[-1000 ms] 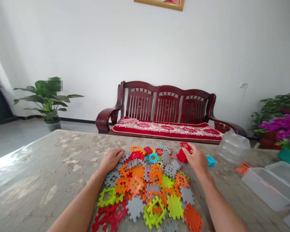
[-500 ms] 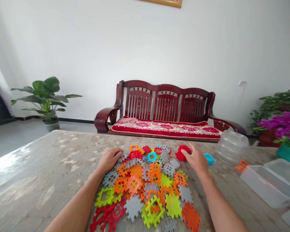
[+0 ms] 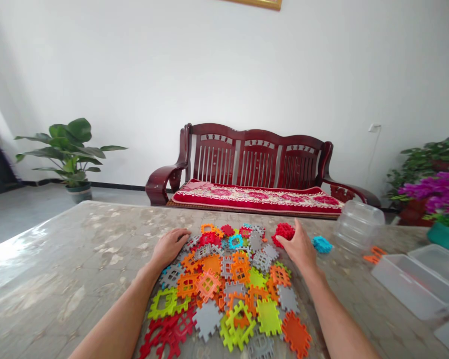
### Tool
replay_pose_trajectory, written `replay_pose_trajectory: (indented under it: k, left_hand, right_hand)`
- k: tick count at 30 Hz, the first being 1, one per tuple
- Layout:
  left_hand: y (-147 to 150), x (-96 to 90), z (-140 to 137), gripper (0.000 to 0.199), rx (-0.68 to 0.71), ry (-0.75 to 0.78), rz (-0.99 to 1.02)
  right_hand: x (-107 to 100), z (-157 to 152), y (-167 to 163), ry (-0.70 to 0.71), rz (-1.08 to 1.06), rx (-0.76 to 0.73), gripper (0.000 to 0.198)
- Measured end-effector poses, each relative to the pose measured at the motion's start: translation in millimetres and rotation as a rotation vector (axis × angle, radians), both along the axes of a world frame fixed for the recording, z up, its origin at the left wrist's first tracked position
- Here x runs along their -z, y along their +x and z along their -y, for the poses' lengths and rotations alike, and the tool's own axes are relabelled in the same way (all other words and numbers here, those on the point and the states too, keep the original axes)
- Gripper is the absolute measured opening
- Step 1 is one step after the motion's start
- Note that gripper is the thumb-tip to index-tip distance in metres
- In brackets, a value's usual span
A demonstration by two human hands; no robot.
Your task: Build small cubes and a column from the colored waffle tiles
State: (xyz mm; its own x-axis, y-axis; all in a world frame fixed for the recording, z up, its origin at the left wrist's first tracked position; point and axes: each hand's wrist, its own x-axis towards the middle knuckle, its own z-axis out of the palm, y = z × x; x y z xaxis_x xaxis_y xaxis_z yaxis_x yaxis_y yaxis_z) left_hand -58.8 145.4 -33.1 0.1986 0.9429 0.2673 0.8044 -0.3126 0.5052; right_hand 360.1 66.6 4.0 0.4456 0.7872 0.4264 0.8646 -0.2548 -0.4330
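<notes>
A flat pile of toothed plastic interlocking building tiles [image 3: 211, 264] in orange, grey, lime, red and blue covers the table before me. My left hand [image 3: 171, 245] lies at the pile's far left edge, fingers stretched out by some grey tiles and holding nothing. At the far right stands a small stack of red tiles [image 3: 285, 232]. Around its near right side is my right hand [image 3: 300, 246], thumb and fingers spread apart; the thumb seems to touch the stack. A few blue tiles [image 3: 322, 244] lie just right of that hand.
Right of the pile are a clear round plastic container [image 3: 360, 222], orange pieces [image 3: 374, 255] and translucent boxes [image 3: 409, 289]. Purple flowers [image 3: 439, 194] in a teal pot stand at the right edge. Beyond the table [image 3: 97, 234] is a wooden bench [image 3: 243, 154].
My right hand has shifted slightly left, and its thumb has slid from the red stack's front to its lower edge, with the fingers spreading wider. My left hand has stayed put.
</notes>
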Motion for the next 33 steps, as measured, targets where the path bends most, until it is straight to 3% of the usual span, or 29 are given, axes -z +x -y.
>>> replay_pose_trajectory:
  k: [12, 25, 33]
  left_hand:
    - [0.2, -0.4, 0.9, 0.038, -0.004, 0.023, 0.010]
    - [0.0, 0.0, 0.7, 0.039, -0.002, 0.009, -0.003]
    - [1.1, -1.7, 2.1, 0.037, -0.006, 0.013, 0.017]
  right_hand:
    - [19.8, -0.1, -4.5, -0.032, -0.072, 0.024, 0.099]
    - [25.1, -3.9, -5.9, -0.070, -0.058, 0.046, 0.095]
    - [26.3, -3.7, -11.0, -0.055, -0.012, 0.057, 0.106]
